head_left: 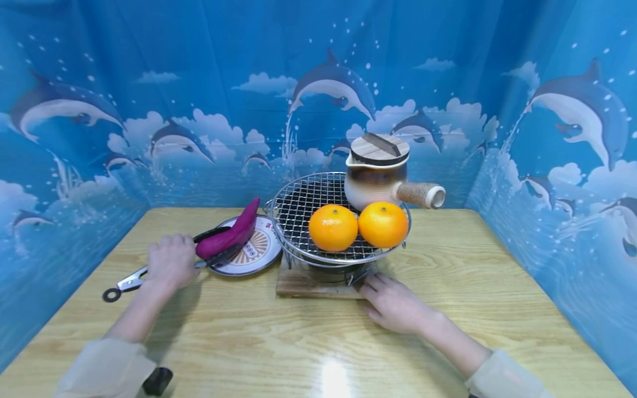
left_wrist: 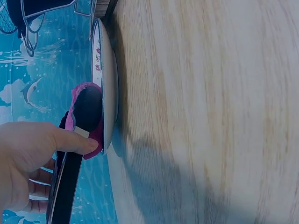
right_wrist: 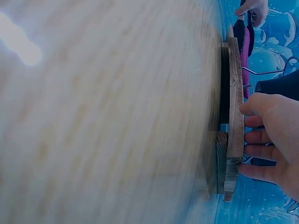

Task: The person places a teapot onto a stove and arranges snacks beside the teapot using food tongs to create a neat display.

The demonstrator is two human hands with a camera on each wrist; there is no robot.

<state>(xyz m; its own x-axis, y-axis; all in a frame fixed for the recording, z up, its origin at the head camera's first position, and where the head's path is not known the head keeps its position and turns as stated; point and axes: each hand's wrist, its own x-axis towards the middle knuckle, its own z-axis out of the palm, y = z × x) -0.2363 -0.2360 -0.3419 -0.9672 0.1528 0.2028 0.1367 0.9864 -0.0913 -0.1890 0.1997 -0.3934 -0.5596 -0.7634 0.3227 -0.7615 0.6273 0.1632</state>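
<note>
My left hand [head_left: 171, 262] grips a pair of black-and-silver tongs [head_left: 130, 282] at the left. Between the tongs' black tips lies a purple sweet potato [head_left: 234, 237], over a white patterned plate [head_left: 271, 249]. In the left wrist view the sweet potato [left_wrist: 77, 95] is right against the plate's face, partly covered by a tong tip. My right hand [head_left: 395, 304] rests at the front right corner of a wooden board [head_left: 313, 288] under the grill. Its fingers reach out, loosely extended, and touch the board's edge [right_wrist: 236, 126] in the right wrist view.
A round wire grill [head_left: 298, 213] stands on the board beside the plate. It bears two oranges [head_left: 333, 228] and a brown-and-white teapot [head_left: 370, 185] with a wooden lid, whose side handle [head_left: 420, 193] points right. A dolphin-print curtain [head_left: 224, 83] surrounds the wooden table.
</note>
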